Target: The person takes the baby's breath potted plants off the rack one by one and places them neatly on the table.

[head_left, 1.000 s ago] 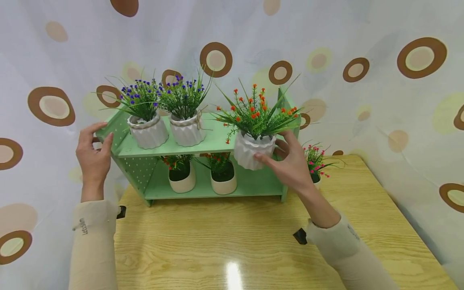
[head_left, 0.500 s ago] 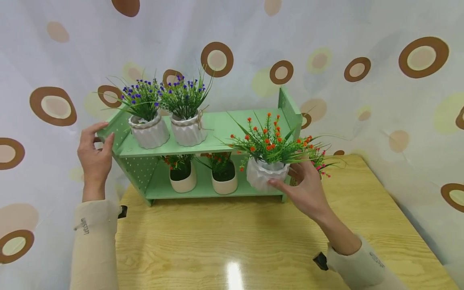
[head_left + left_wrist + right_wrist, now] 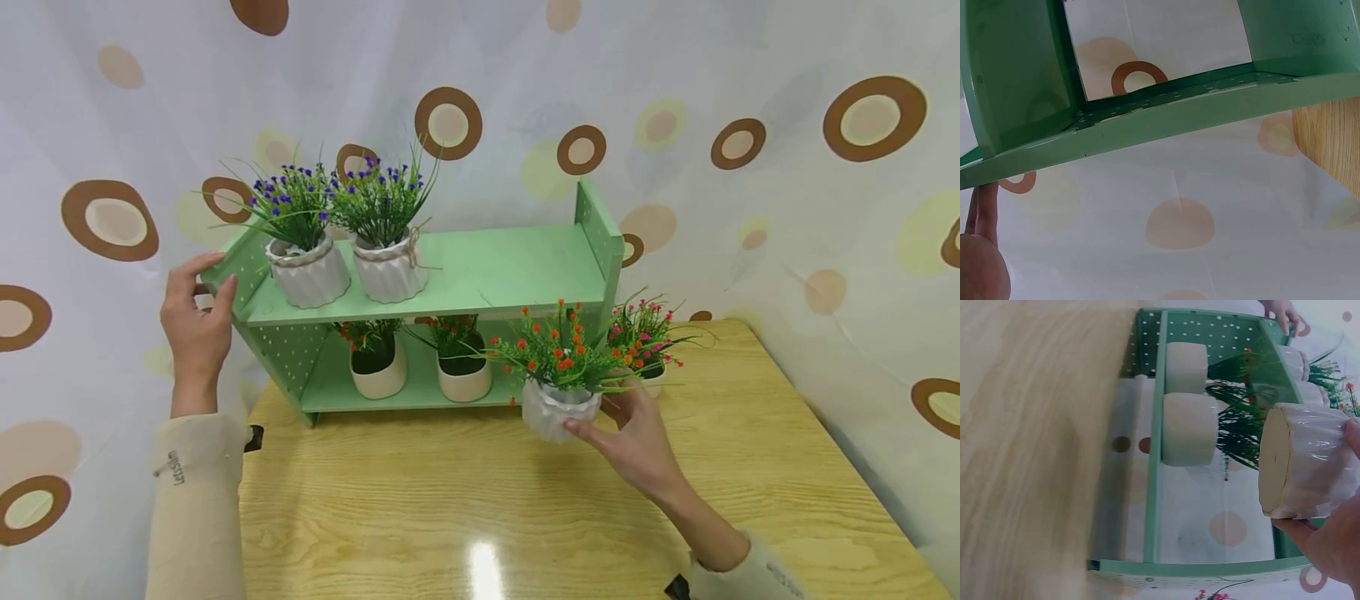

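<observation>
My right hand [image 3: 637,437] grips a white fluted pot [image 3: 558,410] with orange flowers and green blades, thumb at its front. The pot hangs in front of the right part of a green two-tier shelf [image 3: 517,262], above the table; its flat base faces the right wrist camera [image 3: 1274,461]. My left hand [image 3: 197,321] holds the shelf's left side panel near its upper front corner, thumb and fingers at the edge. Two white pots with purple flowers, a left one [image 3: 309,275] and a right one [image 3: 388,268], stand on the upper tier's left half.
On the lower tier stand two cream pots, a left one [image 3: 378,372] and a right one [image 3: 465,377], with red-flowered plants. A pink-flowered pot [image 3: 652,379] is on the wooden table [image 3: 420,500] right of the shelf. A patterned wall covering [image 3: 510,75] rises behind.
My right hand has carried the orange-flowered pot down and slightly right, from the upper tier's front edge to below it. The left hand keeps its place on the shelf.
</observation>
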`<state>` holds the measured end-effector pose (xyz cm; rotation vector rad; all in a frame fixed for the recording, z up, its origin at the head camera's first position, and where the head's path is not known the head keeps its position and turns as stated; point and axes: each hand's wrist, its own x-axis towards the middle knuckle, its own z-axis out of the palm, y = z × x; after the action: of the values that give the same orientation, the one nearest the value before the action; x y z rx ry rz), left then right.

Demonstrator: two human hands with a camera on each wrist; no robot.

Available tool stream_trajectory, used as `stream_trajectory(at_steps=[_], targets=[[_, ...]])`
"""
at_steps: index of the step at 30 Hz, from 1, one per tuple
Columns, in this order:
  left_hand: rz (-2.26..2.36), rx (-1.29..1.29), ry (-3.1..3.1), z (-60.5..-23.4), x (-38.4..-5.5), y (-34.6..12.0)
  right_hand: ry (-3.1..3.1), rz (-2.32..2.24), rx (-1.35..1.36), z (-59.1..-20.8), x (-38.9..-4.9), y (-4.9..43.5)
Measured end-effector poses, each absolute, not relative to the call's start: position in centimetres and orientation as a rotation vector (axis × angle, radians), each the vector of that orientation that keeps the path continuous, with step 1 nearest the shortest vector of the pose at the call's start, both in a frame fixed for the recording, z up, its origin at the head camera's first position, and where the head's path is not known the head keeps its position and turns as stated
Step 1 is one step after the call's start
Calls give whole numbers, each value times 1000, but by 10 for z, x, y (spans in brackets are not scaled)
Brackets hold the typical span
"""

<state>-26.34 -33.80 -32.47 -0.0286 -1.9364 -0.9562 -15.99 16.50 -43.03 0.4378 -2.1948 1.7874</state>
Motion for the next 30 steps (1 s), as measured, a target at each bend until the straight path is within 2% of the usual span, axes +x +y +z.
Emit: stream_trajectory(at_steps=[18, 30], targets=[[-957, -47, -1974, -334, -276, -358, -2237, 1721, 387, -439, -157, 193], [-943, 9, -1972, -332, -273, -350, -2283, 1627, 109, -440, -156, 247]])
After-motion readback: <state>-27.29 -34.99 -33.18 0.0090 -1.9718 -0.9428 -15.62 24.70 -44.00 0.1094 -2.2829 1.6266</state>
